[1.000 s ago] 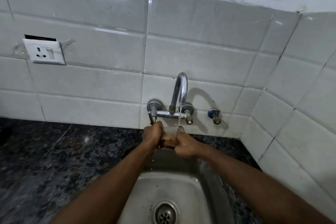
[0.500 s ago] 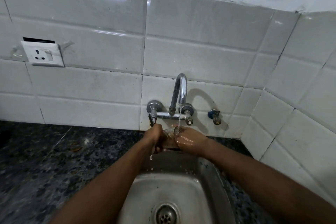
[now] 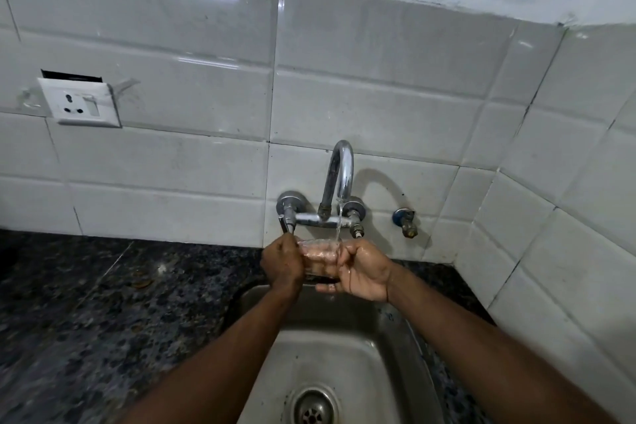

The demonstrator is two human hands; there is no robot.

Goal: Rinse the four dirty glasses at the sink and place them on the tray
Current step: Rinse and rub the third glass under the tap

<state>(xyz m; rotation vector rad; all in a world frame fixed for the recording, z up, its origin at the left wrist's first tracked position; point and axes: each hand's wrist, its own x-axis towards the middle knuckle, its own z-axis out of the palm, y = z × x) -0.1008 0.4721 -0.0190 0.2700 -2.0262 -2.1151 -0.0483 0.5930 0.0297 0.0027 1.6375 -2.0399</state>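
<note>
Left grip (image 3: 282, 263) and right grip (image 3: 361, 268) curl round a clear glass tumbler (image 3: 318, 251) under the curved chrome tap (image 3: 340, 165): rinsing. Next I should drain it, then find the unseen tray.

Glass (image 3: 318, 254) blurry, half hidden; drain (image 3: 315, 406) partly beyond bottom edge.

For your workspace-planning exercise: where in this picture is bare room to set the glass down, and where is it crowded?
Widest: the dark counter left of the sink, below the tiled wall. Narrower: the sink floor around the drain. Crowded: under the tap, where left hand and right hand grip the glass.
</note>
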